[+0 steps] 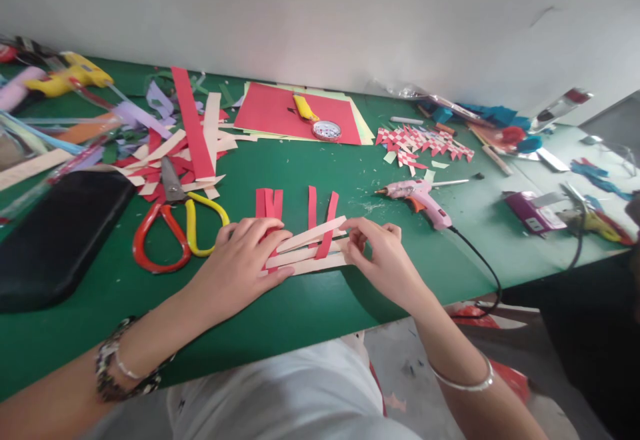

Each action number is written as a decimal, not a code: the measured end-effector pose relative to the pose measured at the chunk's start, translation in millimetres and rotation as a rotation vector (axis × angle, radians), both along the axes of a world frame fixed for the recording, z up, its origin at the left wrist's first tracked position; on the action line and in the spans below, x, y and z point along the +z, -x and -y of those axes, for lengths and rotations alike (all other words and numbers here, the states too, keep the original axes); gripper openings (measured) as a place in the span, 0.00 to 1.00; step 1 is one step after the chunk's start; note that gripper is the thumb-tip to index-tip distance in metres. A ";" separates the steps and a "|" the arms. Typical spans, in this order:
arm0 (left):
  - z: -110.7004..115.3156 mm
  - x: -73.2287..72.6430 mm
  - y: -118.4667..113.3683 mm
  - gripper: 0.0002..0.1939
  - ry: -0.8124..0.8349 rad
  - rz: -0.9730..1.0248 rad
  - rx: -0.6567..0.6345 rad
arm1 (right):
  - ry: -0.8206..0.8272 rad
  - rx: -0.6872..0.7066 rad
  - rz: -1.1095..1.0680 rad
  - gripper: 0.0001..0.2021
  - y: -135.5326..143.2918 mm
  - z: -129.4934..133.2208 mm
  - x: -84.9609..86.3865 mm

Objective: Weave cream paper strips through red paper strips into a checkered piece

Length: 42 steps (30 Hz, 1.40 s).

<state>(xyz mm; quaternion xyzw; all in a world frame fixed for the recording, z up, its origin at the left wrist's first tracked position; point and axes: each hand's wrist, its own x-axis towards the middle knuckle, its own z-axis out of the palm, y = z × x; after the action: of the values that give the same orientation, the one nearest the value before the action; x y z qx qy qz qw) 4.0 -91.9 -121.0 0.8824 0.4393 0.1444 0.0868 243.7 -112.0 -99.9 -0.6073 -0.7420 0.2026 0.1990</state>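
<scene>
Several cream paper strips (320, 265) lie crosswise with upright red strips (327, 227) near the table's front edge, partly interlaced. My left hand (245, 253) rests over the left end of them, its fingers together and pressing the strips down, covering part of the red ones. At the right end, my right hand (377, 250) has its thumb and forefinger bent round the tips of the cream strips, and the upper strip slants up to its forefinger. Scissors (173, 187) with one red and one yellow handle lie left of my left hand.
On the green table (300, 333) lie a pink glue gun (420, 197) with a black cord, woven red-and-white pieces (425, 141), and red sheets (260, 110) bearing a yellow cutter (305, 107). A black case (65, 233), paper scraps and a yellow glue gun (75, 75) are at left.
</scene>
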 end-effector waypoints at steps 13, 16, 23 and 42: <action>4.6 8.4 8.5 0.16 -0.035 0.029 -0.191 | -0.102 0.083 0.108 0.04 7.3 0.3 3.1; 4.0 6.3 5.2 0.17 -0.017 0.021 -0.247 | -0.066 0.099 0.107 0.04 10.2 1.0 4.5; 3.9 1.9 4.8 0.16 0.032 0.003 -0.275 | -0.051 -0.016 0.033 0.06 14.9 0.4 0.6; 1.5 0.1 6.7 0.17 0.093 0.066 -0.263 | 0.112 0.088 -0.476 0.23 24.9 -17.4 -9.2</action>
<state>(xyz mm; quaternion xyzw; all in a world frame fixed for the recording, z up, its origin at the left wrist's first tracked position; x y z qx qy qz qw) -2.7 -93.4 -120.9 0.9222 0.3228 0.1405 0.1601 218.8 -94.6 -109.1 -0.5196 -0.6876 0.3891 0.3253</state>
